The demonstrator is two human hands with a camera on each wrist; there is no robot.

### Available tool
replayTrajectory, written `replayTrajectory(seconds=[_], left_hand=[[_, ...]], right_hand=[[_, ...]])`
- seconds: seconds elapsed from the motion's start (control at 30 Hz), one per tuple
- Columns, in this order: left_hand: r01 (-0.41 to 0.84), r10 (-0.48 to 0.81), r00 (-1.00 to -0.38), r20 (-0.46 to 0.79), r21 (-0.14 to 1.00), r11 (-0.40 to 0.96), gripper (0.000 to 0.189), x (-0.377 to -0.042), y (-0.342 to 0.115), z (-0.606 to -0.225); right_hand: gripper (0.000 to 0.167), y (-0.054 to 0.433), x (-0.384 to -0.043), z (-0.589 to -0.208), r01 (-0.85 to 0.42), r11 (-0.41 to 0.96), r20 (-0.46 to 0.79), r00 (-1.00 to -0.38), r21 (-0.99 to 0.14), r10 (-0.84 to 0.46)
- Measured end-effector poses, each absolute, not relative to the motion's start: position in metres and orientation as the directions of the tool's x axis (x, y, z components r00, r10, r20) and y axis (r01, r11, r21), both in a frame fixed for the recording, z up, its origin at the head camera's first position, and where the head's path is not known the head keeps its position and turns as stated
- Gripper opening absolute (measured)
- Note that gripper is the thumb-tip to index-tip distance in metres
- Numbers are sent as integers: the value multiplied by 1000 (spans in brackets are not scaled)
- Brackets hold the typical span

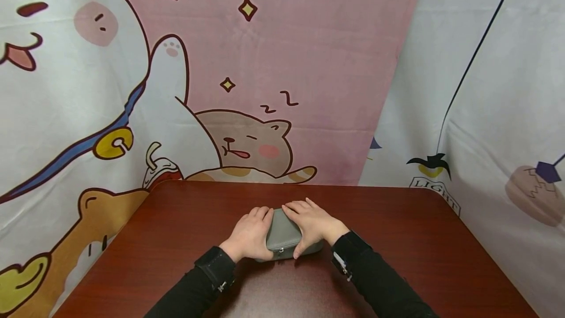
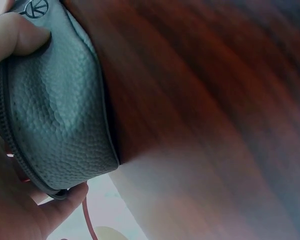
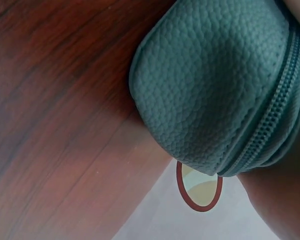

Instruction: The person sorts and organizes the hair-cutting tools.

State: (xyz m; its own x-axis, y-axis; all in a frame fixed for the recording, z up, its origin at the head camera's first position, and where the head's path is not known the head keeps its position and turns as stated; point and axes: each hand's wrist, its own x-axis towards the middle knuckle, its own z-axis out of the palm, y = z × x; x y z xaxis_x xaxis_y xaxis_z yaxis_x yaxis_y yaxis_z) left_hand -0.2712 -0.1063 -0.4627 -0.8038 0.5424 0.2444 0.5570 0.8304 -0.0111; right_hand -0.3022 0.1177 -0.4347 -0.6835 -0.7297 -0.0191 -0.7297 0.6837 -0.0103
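A grey-green zip pouch with a pebbled, leather-like surface lies on the brown wooden table. From its left side my left hand grips it, thumb at the front and fingers toward the back. My right hand holds the right side the same way, its fingers across the top. In the left wrist view the thumb presses the pouch's side beside a round metal emblem. The right wrist view shows the pouch's end with its zipper closed along that stretch.
Behind the table hangs a cloth backdrop printed with cartoon animals on pink and white. The table's far edge lies a little beyond the hands. Black sleeves with dark wrist straps cover both forearms.
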Motion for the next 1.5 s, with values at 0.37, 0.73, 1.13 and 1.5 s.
replayTrajectory(seconds=[0.37, 0.73, 1.13, 1.5], left_hand=[[567, 554, -802, 222, -6, 824, 111, -271, -107, -463], [582, 556, -786, 269, 23, 813, 107, -263, -110, -462], [507, 427, -850, 307, 263, 821, 117, -252, -97, -459], [300, 240, -954, 181, 602, 740, 122, -242, -87, -459]], right_hand=[[119, 121, -299, -443, -722, 691, 63, -689, 27, -722], [117, 136, -291, -446, -643, 766, 132, -760, -13, -636], [118, 148, -285, -449, -504, 863, 173, -850, 12, -498], [117, 149, -287, -452, -436, 900, 191, -884, -10, -427]])
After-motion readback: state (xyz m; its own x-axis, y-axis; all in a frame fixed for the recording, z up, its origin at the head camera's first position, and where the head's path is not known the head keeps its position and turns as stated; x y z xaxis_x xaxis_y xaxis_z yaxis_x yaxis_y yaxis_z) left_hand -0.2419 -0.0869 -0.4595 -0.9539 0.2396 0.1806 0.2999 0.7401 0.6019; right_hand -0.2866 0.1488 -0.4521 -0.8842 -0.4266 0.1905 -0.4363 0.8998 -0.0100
